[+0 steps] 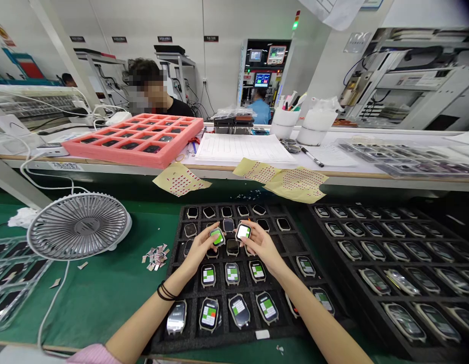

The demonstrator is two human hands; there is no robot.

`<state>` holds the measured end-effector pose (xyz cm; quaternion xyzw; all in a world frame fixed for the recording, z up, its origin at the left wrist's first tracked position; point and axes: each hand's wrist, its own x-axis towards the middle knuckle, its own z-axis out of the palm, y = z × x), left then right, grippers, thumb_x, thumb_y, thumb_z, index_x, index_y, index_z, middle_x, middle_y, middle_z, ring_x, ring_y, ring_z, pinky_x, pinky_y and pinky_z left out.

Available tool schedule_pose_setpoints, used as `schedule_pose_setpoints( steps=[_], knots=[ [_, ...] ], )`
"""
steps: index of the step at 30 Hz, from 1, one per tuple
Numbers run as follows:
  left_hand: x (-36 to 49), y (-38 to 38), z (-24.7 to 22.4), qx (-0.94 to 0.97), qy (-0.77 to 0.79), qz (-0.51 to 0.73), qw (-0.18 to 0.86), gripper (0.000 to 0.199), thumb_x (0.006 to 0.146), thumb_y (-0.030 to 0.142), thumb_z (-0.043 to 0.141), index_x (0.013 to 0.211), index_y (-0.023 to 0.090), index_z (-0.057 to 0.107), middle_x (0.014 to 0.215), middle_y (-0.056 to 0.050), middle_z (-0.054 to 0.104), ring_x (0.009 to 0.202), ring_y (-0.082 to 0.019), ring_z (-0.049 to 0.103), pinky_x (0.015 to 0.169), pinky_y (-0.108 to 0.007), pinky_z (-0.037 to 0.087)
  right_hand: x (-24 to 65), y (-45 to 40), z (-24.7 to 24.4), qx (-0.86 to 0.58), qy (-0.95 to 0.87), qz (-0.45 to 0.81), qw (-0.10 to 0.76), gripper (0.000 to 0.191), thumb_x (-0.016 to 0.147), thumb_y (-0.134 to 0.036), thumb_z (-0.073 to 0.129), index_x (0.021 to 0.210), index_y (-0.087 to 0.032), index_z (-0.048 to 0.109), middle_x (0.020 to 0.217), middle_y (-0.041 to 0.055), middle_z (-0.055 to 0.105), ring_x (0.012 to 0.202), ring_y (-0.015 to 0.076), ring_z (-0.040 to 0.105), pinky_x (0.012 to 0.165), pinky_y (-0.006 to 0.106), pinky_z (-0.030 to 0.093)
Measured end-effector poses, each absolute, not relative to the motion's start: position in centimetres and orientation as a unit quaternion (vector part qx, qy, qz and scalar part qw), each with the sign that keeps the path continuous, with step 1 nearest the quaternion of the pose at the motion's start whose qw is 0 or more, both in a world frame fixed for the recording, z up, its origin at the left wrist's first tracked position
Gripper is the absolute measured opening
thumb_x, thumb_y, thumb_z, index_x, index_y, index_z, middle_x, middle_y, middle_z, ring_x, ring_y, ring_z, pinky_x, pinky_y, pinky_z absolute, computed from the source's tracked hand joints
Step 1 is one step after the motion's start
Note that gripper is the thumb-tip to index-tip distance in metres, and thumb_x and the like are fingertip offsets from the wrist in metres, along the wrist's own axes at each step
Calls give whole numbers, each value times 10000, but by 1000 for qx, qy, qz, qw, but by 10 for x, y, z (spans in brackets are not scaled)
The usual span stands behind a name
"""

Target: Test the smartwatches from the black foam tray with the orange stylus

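Pinching a green-lit watch [217,236] in my left grip [198,251] and a white-lit watch [243,232] in my right grip [260,243] above the middle of the black foam tray [234,334], I see lit screens [208,314] across its lower rows, while dark watches [209,212] fill the upper rows; no label or writing is legible.

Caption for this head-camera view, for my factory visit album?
The left hand holds a smartwatch body, the right hand a second smartwatch body, above a black compartment tray of similar watches.

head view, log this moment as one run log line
left hand: holds smartwatch | right hand: holds second smartwatch | both over: black slotted tray
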<state>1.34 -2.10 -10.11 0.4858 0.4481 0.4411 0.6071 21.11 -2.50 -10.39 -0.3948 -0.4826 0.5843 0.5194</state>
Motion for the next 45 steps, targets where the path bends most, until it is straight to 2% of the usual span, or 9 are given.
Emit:
schedule_pose_setpoints(
  steps=[6,10,13,19,24,28,35,40,45],
  knots=[
    [13,-20,-102,489,447,439,608,596,791,389,622,1324,151,500,1102,-107,674,918,-214,604,641,-245,457,213,-25,-100,-416,-450,585,531,347,758,-461,658,1006,-220,624,810,43,685,499,112,533,375,208,284],
    [13,-20,-101,490,445,441,606,591,797,383,615,1327,149,495,1098,-107,675,903,-209,603,633,-247,458,214,-28,-96,-453,-426,582,524,345,739,-495,671,939,-216,640,738,33,683,540,136,548,423,223,369],
    [14,-20,-101,489,445,444,605,585,797,373,612,1322,140,501,1104,-108,676,893,-202,598,626,-243,454,213,-29,-95,-459,-425,578,524,334,716,-469,710,925,-219,637,756,35,685,639,159,587,474,221,411],
    [14,-19,-103,481,441,447,612,595,777,378,631,1313,146,516,1108,-110,677,893,-205,593,610,-240,451,211,-27,-99,-425,-451,577,532,365,706,-415,732,992,-231,602,858,48,700,656,160,602,468,227,404],
    [14,-19,-104,478,444,449,610,604,770,383,635,1312,143,518,1111,-112,675,891,-212,594,605,-245,451,212,-24,-108,-406,-492,559,530,434,685,-330,761,1068,-247,574,1021,69,695,831,197,639,611,273,482],
    [13,-19,-103,481,441,446,613,594,781,377,626,1316,145,514,1119,-115,672,880,-209,592,609,-248,453,214,-24,-109,-417,-505,545,523,432,692,-334,758,1076,-243,582,1003,72,699,888,222,642,690,311,493],
    [13,-20,-102,487,447,440,607,577,793,378,610,1317,158,510,1127,-108,665,942,-223,594,635,-250,461,213,-27,-97,-474,-451,541,529,390,652,-444,765,935,-221,616,826,48,678,660,173,588,480,243,403],
    [12,-20,-104,493,454,437,601,593,794,396,607,1328,163,497,1166,-109,639,914,-211,603,656,-255,464,213,-28,-94,-484,-422,558,525,364,694,-511,705,872,-205,619,673,20,648,556,140,542,414,205,321],
    [12,-20,-103,491,452,436,604,577,795,386,611,1317,161,511,1133,-101,656,857,-189,604,650,-248,463,214,-27,-95,-462,-417,578,528,354,761,-517,625,908,-195,626,683,18,648,421,90,471,356,196,226]
  ],
)
